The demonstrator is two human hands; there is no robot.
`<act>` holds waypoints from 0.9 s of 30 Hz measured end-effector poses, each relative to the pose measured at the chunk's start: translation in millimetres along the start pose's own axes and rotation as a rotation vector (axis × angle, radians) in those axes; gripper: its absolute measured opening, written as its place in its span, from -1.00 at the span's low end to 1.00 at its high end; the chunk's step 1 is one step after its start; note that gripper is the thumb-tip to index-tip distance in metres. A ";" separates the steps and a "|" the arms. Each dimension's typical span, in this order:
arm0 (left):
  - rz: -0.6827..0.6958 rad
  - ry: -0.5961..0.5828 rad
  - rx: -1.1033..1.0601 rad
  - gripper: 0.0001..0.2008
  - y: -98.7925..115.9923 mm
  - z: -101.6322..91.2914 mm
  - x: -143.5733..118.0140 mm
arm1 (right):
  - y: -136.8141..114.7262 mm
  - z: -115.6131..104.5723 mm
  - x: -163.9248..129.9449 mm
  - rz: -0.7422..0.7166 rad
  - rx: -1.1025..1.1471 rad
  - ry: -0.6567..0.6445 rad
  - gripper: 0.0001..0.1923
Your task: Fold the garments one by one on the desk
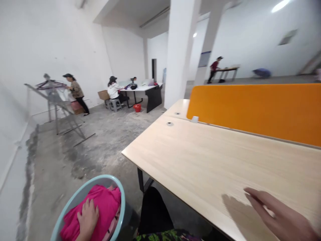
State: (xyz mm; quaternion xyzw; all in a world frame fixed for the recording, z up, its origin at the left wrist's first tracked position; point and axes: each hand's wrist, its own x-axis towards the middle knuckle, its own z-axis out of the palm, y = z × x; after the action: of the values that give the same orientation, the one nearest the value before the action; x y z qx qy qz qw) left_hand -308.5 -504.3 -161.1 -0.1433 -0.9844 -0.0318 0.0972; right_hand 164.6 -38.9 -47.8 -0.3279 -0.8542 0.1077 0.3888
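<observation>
My left hand (87, 216) reaches down into a light blue plastic basket (119, 194) at the lower left and rests on a bright pink cloth (105, 204) lying inside; whether the fingers grip the cloth is not clear. My right hand (278, 216) hovers over the light wooden desk (200, 157) near its front edge, fingers spread and pointing left, nothing in it. Its shadow falls on the desk just to the left. My dark trouser leg (154, 211) shows between basket and desk.
An orange divider panel (255, 110) stands along the desk's far side. The floor is rough grey concrete. A metal drying rack (56, 100) stands at the left wall with a person beside it. Another person sits at a far white table; a third stands at a distant table.
</observation>
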 end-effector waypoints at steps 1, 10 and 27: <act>0.095 0.080 -0.161 -0.56 21.5 -11.3 8.0 | -5.4 -8.6 4.9 0.018 0.018 0.003 -0.72; 0.858 -0.060 -1.106 -0.62 355.0 -172.4 -1.7 | -19.4 -13.2 22.4 0.288 0.117 0.084 -0.85; 1.233 -0.523 -0.876 -0.68 590.7 -151.8 -94.0 | 67.0 -114.4 31.4 0.371 -0.146 0.502 -0.80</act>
State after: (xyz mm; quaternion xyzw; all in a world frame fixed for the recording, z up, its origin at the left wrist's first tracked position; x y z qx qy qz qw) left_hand -22.2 21.3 -10.8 -0.6898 -0.6167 -0.3213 -0.2017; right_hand 265.4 24.3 18.6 -0.5216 -0.6628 0.0311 0.5363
